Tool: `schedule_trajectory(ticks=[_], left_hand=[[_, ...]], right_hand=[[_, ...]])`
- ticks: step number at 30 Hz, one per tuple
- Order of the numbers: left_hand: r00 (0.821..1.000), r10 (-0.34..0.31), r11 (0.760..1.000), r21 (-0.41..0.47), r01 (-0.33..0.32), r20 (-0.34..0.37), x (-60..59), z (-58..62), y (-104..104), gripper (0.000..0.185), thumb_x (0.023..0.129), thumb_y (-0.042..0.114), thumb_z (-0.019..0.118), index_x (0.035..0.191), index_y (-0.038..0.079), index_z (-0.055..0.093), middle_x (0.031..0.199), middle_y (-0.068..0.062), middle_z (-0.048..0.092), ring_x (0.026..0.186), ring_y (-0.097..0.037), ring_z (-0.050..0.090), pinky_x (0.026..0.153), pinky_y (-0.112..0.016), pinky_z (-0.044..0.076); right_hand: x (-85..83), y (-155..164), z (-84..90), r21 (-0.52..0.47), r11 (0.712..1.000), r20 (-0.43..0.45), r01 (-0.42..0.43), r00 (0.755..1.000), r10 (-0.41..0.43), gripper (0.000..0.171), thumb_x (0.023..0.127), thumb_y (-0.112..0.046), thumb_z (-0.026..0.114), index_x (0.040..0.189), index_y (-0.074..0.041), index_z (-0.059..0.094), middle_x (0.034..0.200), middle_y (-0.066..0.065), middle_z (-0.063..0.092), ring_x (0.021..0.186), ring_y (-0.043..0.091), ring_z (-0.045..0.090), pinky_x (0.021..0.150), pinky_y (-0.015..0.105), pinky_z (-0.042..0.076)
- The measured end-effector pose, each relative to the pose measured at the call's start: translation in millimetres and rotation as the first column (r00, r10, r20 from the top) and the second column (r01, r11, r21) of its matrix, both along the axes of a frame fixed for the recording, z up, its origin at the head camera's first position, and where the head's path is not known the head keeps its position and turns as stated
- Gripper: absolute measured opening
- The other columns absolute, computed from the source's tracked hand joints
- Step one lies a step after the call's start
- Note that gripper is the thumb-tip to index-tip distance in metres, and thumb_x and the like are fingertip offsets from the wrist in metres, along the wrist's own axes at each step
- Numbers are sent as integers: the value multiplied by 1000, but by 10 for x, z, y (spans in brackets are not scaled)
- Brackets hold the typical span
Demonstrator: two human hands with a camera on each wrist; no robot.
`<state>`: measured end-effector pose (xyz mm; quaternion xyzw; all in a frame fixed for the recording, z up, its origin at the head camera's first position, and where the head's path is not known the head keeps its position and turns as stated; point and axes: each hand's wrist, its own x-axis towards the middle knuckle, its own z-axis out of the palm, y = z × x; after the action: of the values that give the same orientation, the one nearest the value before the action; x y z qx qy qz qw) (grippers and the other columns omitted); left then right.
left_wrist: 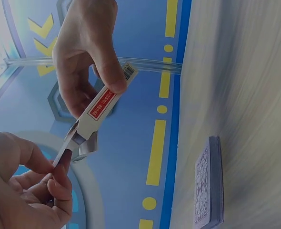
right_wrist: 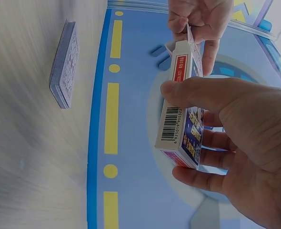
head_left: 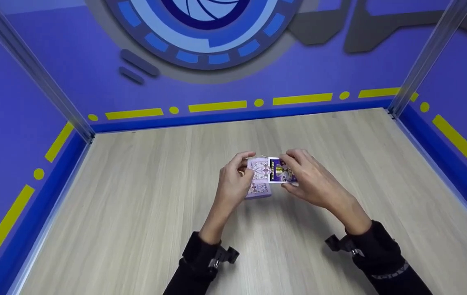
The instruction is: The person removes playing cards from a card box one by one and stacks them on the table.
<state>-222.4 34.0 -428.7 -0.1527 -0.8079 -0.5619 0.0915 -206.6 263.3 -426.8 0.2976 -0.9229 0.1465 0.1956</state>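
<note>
My right hand (head_left: 313, 180) holds a small card box (head_left: 277, 174), with the thumb on the narrow side that bears a barcode and the fingers spread along the other side. In the left wrist view the box's end flap (left_wrist: 87, 147) stands open. My left hand (head_left: 233, 178) pinches a thin pink-patterned playing card (head_left: 260, 166) between thumb and fingers, right at the open end of the box. Below the hands a deck of playing cards (head_left: 261, 190) with the same back pattern lies on the table, partly covered by the held card in the head view.
The wood-grain table (head_left: 143, 213) is bounded by a blue back wall (head_left: 73, 61) and side walls with yellow markings. Metal posts (head_left: 425, 61) stand at the back corners. Both wrists carry black straps with small cameras.
</note>
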Motion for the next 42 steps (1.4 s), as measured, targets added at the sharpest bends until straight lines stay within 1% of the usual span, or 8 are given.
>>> schedule_trajectory(ticks=[5, 9, 13, 18, 20, 23, 29, 42], left_hand=[[998, -60, 998, -17, 61, 26, -1, 30, -2, 31, 94, 1, 64, 125, 5, 70, 95, -3, 66, 83, -14, 57, 70, -24, 45], [992, -125, 982, -142, 123, -6, -11, 43, -53, 40, 93, 13, 78, 130, 5, 66, 108, -4, 65, 92, -19, 59, 76, -28, 47], [975, -185, 911, -394, 121, -127, -25, 16, -143, 61, 83, 21, 89, 134, 6, 61, 126, -7, 55, 110, -21, 55, 95, -33, 47], [908, -270, 803, -596, 28, -320, -46, -34, -202, 73, 74, 29, 95, 132, 4, 57, 127, -9, 50, 117, -24, 50, 104, -38, 43], [895, -288, 785, -619, 17, -341, -43, -33, -197, 74, 75, 31, 94, 133, 4, 57, 126, -8, 52, 116, -23, 50, 102, -38, 44], [893, -299, 769, -639, 18, -335, -27, -20, -181, 73, 78, 33, 91, 136, 6, 58, 124, -7, 53, 114, -22, 50, 100, -36, 44], [896, -284, 774, -633, 5, -341, -28, -6, -209, 67, 80, 23, 91, 137, 5, 61, 124, -9, 52, 114, -24, 49, 101, -38, 44], [956, -194, 807, -590, 26, -222, -98, 123, -439, 65, 84, 9, 83, 142, 0, 56, 138, -16, 49, 129, -29, 47, 112, -43, 38]], right_hand=[[6, -9, -3, -1, 1000, 6, -5, 1000, 5, 71, 78, -17, 91, 138, 2, 57, 128, 19, 55, 114, 32, 55, 95, 46, 51], [6, -3, -7, 4, 1000, -1, 1, 1000, -1, 71, 78, -18, 91, 138, 1, 57, 128, 18, 55, 115, 32, 54, 94, 46, 52], [2, -7, -23, 11, 1000, 3, -6, 1000, 6, 72, 79, -18, 91, 140, -1, 56, 129, 17, 54, 115, 31, 54, 94, 46, 51], [1, -25, -36, 12, 1000, 17, -26, 1000, 26, 73, 78, -17, 92, 139, -1, 56, 130, 17, 54, 116, 31, 55, 96, 46, 51], [2, -23, -38, 10, 999, 16, -31, 999, 31, 72, 77, -16, 92, 138, -1, 56, 129, 18, 55, 115, 31, 55, 95, 47, 51], [-2, -12, -40, 13, 999, 16, -32, 999, 32, 72, 78, -14, 92, 139, -1, 56, 129, 18, 55, 115, 32, 55, 95, 47, 51], [-21, 49, -31, 13, 1000, 49, -20, 999, 19, 73, 79, -9, 89, 142, -1, 53, 133, 20, 53, 120, 34, 54, 98, 48, 50], [-72, 284, -8, -112, 992, 205, 55, 978, -31, 63, 84, -5, 78, 141, 3, 52, 135, 20, 53, 119, 31, 52, 95, 46, 49]])
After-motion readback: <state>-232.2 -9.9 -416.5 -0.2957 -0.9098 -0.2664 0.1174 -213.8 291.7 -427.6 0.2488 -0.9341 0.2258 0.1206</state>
